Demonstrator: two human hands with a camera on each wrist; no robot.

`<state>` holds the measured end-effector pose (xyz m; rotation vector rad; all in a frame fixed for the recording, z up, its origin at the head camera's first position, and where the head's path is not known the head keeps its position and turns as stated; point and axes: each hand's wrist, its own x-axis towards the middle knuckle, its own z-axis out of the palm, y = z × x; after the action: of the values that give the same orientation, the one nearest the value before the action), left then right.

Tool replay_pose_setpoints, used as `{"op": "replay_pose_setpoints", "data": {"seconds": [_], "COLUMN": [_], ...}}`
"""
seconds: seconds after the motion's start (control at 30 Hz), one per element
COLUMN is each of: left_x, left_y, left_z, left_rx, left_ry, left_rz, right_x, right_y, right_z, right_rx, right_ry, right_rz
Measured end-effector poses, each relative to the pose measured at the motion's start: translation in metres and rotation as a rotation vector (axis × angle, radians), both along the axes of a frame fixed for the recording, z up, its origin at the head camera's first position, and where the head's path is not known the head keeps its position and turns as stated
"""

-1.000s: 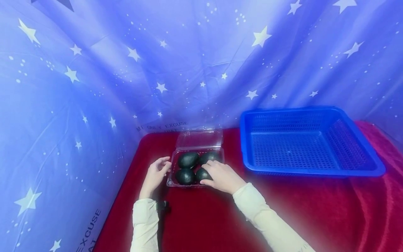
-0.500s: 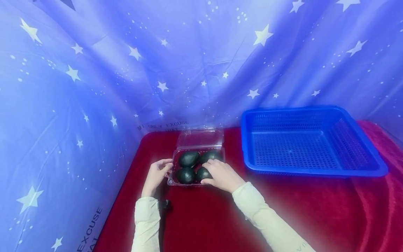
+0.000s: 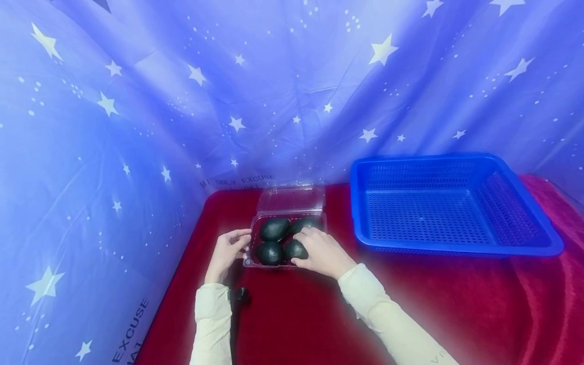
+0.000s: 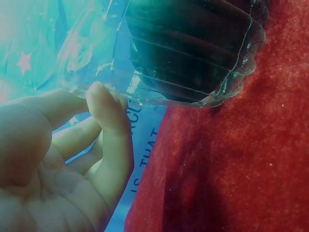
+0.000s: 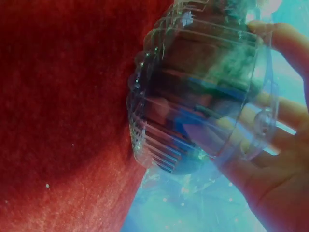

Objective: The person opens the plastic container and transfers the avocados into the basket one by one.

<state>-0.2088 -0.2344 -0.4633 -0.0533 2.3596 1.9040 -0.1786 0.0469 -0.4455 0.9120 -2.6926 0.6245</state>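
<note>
A clear plastic clamshell box (image 3: 292, 201) lies on the red cloth with its lid folded back. Several dark green avocados sit inside, among them a back left one (image 3: 275, 229) and a front left one (image 3: 269, 253). My right hand (image 3: 325, 252) reaches over the right side and grips the front right avocado (image 3: 296, 249), its fingers curved round it. At the left side, my left hand (image 3: 226, 253) pinches the box's edge with thumb and finger. The left wrist view has the fingertips (image 4: 99, 92) at the clear rim (image 4: 159, 102); the right wrist view shows fingers through the plastic wall (image 5: 193, 96).
To the right stands a blue perforated basket (image 3: 420, 218) with nothing in it. Red cloth (image 3: 292, 319) covers the table. A blue star-printed curtain (image 3: 274, 76) hangs behind and along the left side.
Both hands stay at the box with almost no motion. Slightly more of the front right avocado shows beside my right fingers. The whole head view has shifted a little.
</note>
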Motion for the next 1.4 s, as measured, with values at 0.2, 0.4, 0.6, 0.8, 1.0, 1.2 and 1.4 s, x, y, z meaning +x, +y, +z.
{"op": "replay_pose_setpoints", "data": {"seconds": [0.2,0.4,0.6,0.8,1.0,1.2,1.4], "left_x": [0.001,0.001,0.001,0.0,0.002,0.002,0.0], "left_y": [-0.001,-0.001,-0.002,-0.001,-0.002,-0.002,-0.001], "left_z": [0.001,0.0,-0.001,-0.001,-0.002,-0.003,-0.003], "left_rx": [-0.003,0.007,-0.005,-0.005,-0.006,0.003,0.008], "left_ry": [-0.011,-0.022,-0.021,-0.014,-0.016,-0.008,-0.015], "left_rz": [0.005,0.002,0.009,0.009,0.012,0.017,0.013], "right_x": [0.001,0.005,0.006,0.007,0.008,0.006,0.004], "right_y": [0.0,0.005,0.015,0.026,0.035,0.041,0.049], "right_z": [0.007,0.02,0.035,0.051,0.058,0.06,0.062], "right_rx": [-0.045,-0.061,-0.08,-0.091,-0.09,-0.114,-0.132], "right_ry": [0.029,0.043,0.064,0.04,0.052,0.072,0.072], "right_rz": [-0.004,-0.018,-0.035,-0.074,-0.09,-0.094,-0.121]}}
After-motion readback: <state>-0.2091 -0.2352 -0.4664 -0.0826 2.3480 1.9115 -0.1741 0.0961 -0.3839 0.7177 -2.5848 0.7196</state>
